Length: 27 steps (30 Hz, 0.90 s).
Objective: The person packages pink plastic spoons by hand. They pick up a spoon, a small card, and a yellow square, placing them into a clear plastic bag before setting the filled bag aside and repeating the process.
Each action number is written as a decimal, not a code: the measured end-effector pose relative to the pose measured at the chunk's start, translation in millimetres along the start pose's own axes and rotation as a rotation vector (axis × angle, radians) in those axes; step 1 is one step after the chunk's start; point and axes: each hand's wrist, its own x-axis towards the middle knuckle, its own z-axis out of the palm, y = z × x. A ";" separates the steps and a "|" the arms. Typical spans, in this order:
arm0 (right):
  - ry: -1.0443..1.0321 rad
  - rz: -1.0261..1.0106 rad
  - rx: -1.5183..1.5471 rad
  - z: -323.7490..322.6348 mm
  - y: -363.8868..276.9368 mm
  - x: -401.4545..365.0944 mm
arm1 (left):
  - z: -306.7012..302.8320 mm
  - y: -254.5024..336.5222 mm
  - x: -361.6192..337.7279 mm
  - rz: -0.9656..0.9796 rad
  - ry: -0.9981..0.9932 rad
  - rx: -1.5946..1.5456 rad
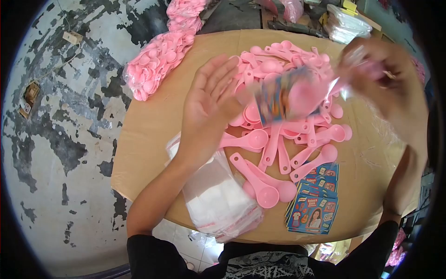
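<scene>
Left hand (209,104): palm flat, fingers released and extended, over pink spoons (274,153). Right hand (388,79): far right, fingers pinching blurred packet (288,95).

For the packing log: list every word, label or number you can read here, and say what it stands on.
No text is legible.
On the blue cards: lettering too small to read.
In the clear bag held by the right hand: colour print, motion-blurred, unreadable.

Left hand (209,104) flat, fingers spread — right hand (388,79) raised, fingers pinched, blurred.
</scene>
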 end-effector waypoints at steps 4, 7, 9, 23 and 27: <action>0.151 -0.237 0.091 26.0 -29.6 0.3 | 13.7 8.6 -9.8 0.266 -0.253 0.432; 0.042 -0.221 0.319 42.8 -38.2 -6.2 | 30.2 25.4 -26.0 0.120 -0.372 0.470; -0.077 -0.211 0.362 48.0 -42.5 -6.6 | 40.7 26.4 -32.0 0.037 -0.437 0.425; -0.344 -0.092 0.175 51.9 -17.3 9.3 | 27.8 36.2 -30.8 -0.484 -0.371 -0.262; 0.249 -0.636 -0.197 84.3 -6.7 8.6 | 16.1 16.2 -22.9 -0.418 -0.171 -0.186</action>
